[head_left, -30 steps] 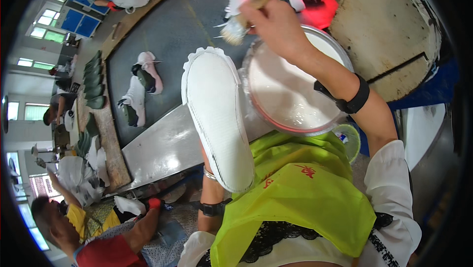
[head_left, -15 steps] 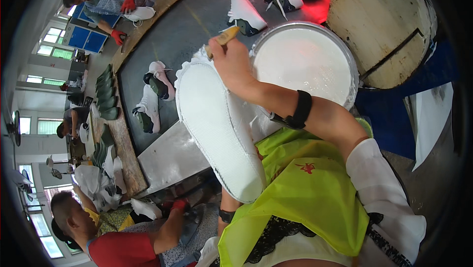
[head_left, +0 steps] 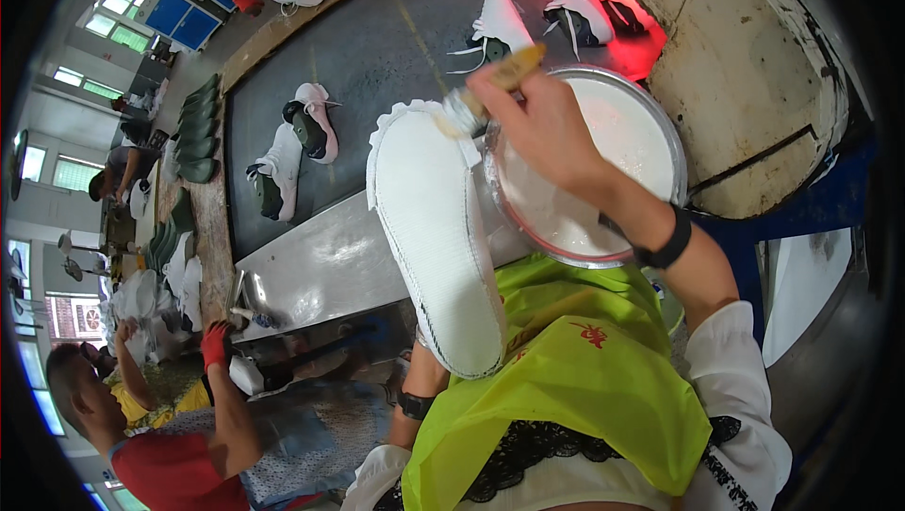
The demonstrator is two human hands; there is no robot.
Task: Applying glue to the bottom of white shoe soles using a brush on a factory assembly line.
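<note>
My right hand (head_left: 539,123) is closed around the wooden handle of a paintbrush (head_left: 517,68). Its whitish bristles touch the outer edge of a white shoe upper (head_left: 436,247), near the scalloped toe end. The upper is held sole side up, with stitching running along its border. My left forearm (head_left: 419,388) comes up beneath its heel end; that hand supports the upper from below, its fingers hidden. Just right of the upper stands a round metal basin (head_left: 681,157) of white liquid (head_left: 627,129), partly behind my right hand and wrist.
Shoes (head_left: 306,124) stand on the dark conveyor belt (head_left: 377,49), others under red light at top right. A metal ledge (head_left: 320,271) runs before the belt. Green soles (head_left: 198,134) line the wooden board at left. A co-worker in red (head_left: 179,454) works at lower left.
The brush and my right hand have moved right, from the toe tip to the toe's right edge. The upper has tilted more upright. The co-worker's gloved hand has risen.
</note>
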